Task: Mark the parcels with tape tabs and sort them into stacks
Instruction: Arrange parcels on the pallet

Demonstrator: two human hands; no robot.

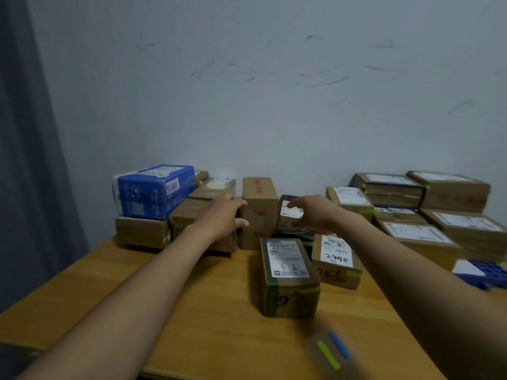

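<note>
Left hand (223, 216) and right hand (311, 215) flanked tall brown box (259, 204), fingers loose, holding nothing; seemingly fetching it; next, grip both sides

One view only: a wide-angle camera worn on the head, facing forward and down across the yellow-brown wooden table (192, 311) toward the scuffed pale wall (247, 91). Close range: both forearms enter from the lower edge, with the left hand (222, 215) and right hand (310, 212) at mid-frame.
</note>
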